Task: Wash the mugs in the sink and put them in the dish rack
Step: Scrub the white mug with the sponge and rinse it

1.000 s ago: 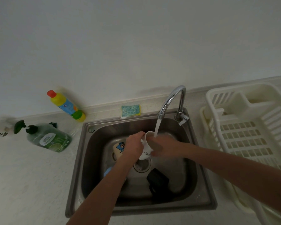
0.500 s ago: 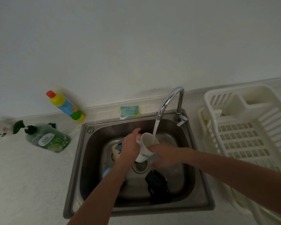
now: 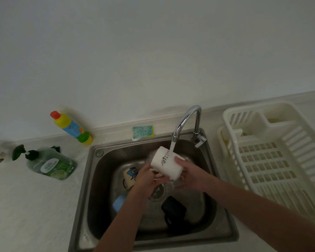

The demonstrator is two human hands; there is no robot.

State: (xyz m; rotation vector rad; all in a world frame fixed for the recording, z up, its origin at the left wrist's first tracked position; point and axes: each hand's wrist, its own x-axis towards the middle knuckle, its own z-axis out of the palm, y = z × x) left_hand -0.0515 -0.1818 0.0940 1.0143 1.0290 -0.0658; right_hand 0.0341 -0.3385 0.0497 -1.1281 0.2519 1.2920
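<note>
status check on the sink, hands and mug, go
Left hand and right hand both grip the white printed mug, tipped under the chrome tap's stream. Cream cartoon mug, blue mug, black mug wait below. White plastic dish rack unobstructed.

The mug I hold is white with small black lettering, the mugs below it cream with a blue cartoon, pale blue and black, the sponge teal-patterned over yellow, the rack cream.
</note>
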